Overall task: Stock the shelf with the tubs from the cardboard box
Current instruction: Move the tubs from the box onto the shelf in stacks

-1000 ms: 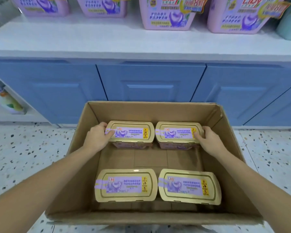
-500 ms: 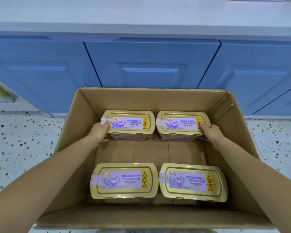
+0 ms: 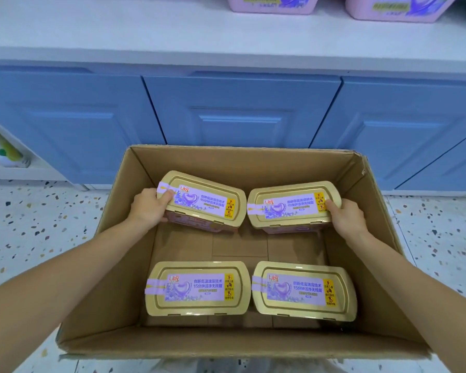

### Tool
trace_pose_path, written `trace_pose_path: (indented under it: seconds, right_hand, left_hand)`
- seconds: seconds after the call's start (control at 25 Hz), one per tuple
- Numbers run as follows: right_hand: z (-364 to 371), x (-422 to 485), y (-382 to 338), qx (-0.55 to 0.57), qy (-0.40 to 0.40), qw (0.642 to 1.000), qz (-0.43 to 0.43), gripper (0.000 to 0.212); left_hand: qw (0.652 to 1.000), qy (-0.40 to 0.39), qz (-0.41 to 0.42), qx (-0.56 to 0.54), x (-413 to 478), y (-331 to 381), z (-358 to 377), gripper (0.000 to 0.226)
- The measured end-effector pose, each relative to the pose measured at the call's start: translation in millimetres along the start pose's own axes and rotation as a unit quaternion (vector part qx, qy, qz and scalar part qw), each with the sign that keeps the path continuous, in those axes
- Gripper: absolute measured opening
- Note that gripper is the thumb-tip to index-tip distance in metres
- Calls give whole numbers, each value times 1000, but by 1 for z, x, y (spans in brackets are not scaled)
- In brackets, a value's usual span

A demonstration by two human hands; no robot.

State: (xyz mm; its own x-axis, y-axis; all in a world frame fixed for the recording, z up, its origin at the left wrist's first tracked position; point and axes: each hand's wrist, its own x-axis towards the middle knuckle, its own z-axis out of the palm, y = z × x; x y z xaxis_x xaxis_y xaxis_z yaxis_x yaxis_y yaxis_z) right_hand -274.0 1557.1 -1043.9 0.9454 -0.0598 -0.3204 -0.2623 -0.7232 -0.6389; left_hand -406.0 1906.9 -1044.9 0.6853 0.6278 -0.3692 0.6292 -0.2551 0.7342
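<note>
An open cardboard box (image 3: 113, 270) sits on the floor with several gold-lidded tubs bearing purple labels. My left hand (image 3: 145, 208) grips the left end of the far-left tub (image 3: 207, 203), which is lifted and tilted. My right hand (image 3: 346, 218) holds the right end of the far-right tub (image 3: 291, 207), also raised off the box floor. Two more tubs lie flat at the near side, the near-left tub (image 3: 197, 288) and the near-right tub (image 3: 304, 290). The white shelf (image 3: 145, 30) runs across the top of the view.
Two pink tubs (image 3: 275, 4) stand on the shelf at the upper right. Blue cabinet doors (image 3: 240, 114) face the box below the shelf. Speckled terrazzo floor (image 3: 30, 224) lies on both sides. A low side shelf with a colourful pack (image 3: 3, 152) is at the left.
Both far tubs have come up from the box floor and tilted in my hands. The view has tipped up, bringing the shelf's pink tubs back into sight.
</note>
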Motion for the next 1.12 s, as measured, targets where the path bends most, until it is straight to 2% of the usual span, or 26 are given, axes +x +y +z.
trace_pose_path:
  seconds: [0.2,0.44,0.64,0.8,0.92,1.12]
  right_hand:
    - [-49,-31,-31,5,29,998,-60,39]
    - [-128,-53,-94,52,49,992,-103,52]
    - [-188,-61,-155,96,99,977,-161,38]
    - [-222,-62,-201,102,141,966,-191,35]
    - [-231,-48,-227,100,164,962,-196,41]
    - [-224,2,-243,116,136,970,-166,58]
  left_hand:
    - [999,-1,33,9,-35,36,-49,27]
    - [995,26,48,-82,-77,100,-106,28]
    - [983,33,78,-164,-89,158,-157,28]
    - [973,71,125,-179,-80,208,-191,30]
    - [969,89,141,-181,-69,236,-200,25]
    - [972,102,133,-163,-41,264,-194,29]
